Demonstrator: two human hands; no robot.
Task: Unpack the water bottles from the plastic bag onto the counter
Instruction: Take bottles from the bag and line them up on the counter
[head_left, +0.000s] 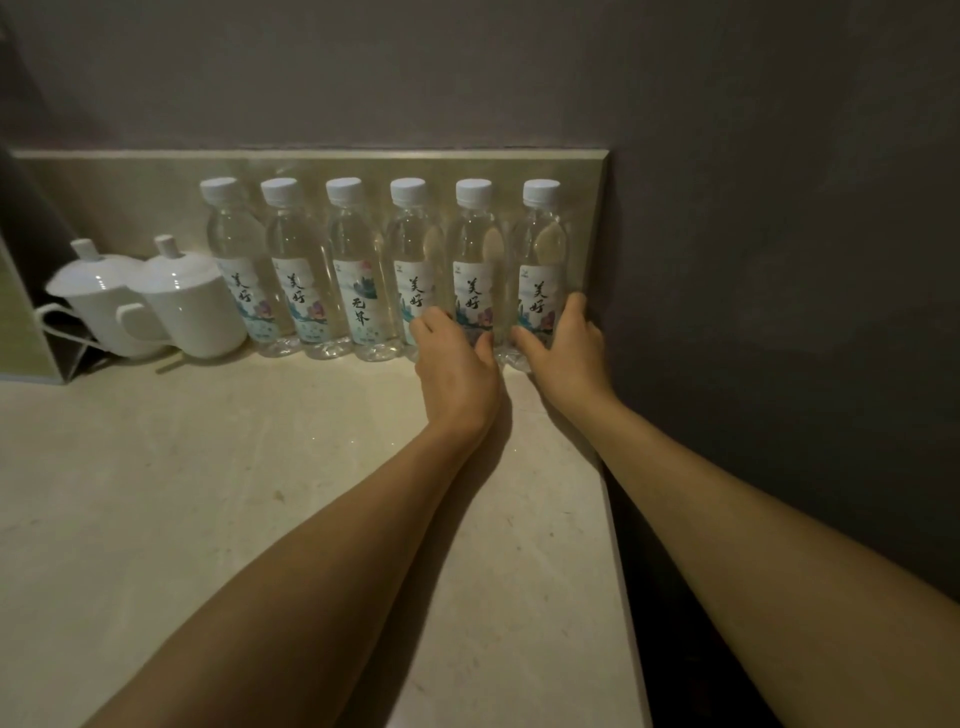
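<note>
Several clear water bottles with white caps stand upright in a row along the backsplash on the pale counter (260, 493). My right hand (563, 348) grips the base of the rightmost bottle (540, 249), next to the dark wall. My left hand (457, 364) is wrapped around the lower part of the second bottle from the right (472, 244), with its fingers reaching toward the third bottle from the right (413, 244). No plastic bag is in sight.
Two white lidded mugs (182, 301) stand to the left of the bottles. A pale box or panel (26, 332) sits at the far left edge. The dark wall (779, 260) borders the counter on the right.
</note>
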